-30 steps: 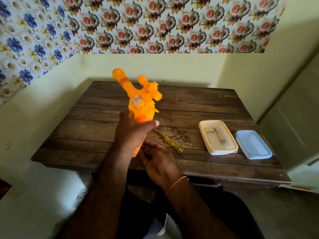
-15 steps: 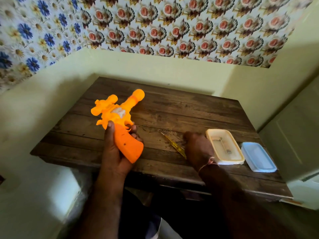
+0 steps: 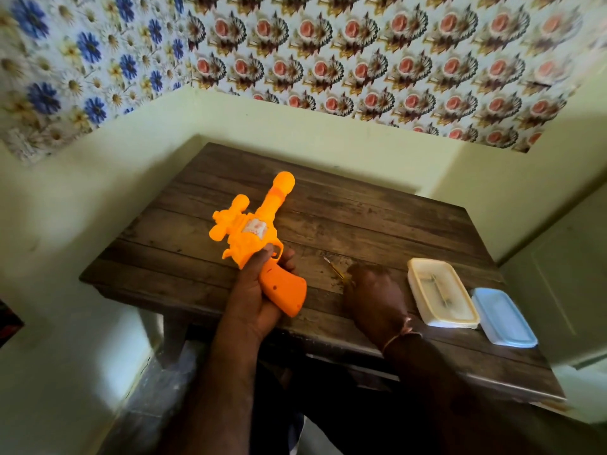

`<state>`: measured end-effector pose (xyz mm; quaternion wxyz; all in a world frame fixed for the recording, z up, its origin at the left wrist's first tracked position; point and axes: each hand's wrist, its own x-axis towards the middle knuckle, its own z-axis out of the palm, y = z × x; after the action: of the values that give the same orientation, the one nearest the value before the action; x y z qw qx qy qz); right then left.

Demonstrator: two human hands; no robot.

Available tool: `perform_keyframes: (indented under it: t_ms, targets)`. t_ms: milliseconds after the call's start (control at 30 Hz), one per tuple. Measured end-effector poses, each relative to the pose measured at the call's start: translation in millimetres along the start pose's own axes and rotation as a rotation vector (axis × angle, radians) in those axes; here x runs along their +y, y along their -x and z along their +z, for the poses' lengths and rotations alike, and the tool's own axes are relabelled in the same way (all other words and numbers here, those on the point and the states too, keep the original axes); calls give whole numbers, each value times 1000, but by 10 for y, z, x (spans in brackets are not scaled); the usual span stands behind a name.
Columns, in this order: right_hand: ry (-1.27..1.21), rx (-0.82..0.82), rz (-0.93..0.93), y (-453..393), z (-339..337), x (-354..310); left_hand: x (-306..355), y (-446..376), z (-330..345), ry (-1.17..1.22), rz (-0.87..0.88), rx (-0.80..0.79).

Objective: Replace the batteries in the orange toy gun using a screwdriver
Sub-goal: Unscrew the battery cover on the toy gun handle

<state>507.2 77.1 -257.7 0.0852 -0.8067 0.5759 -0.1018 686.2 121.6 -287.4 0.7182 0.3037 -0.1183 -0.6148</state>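
Observation:
My left hand [image 3: 251, 302] grips the orange toy gun [image 3: 251, 236] by its handle, just above the near left part of the wooden table [image 3: 361, 218]. The barrel points away and slightly right, and a pale sticker shows on the gun's body. The yellow screwdriver [image 3: 333, 267] lies on the table to the right of the gun. My right hand [image 3: 374, 290] is down on it, fingers curled over the handle, so only the metal tip sticks out past the fingers.
A cream plastic container [image 3: 418, 269] with small metal items inside sits to the right of my right hand. Its pale blue lid [image 3: 502, 318] lies beside it near the table's right front corner. Walls close off the table at the back and left.
The gun swung from upright to tilted with its handle showing. My right hand left the gun, reached right and came down over the screwdriver's handle.

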Motion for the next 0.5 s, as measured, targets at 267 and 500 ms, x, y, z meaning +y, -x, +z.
perform_keyframes:
  t_ms: [267,500]
  targets:
    - [-48,85,65,28,105,-128,-50,-20,55,-26,-5,99]
    - [-628,161,102,126,-79,-516,-61,-40,25,152,-122,21]
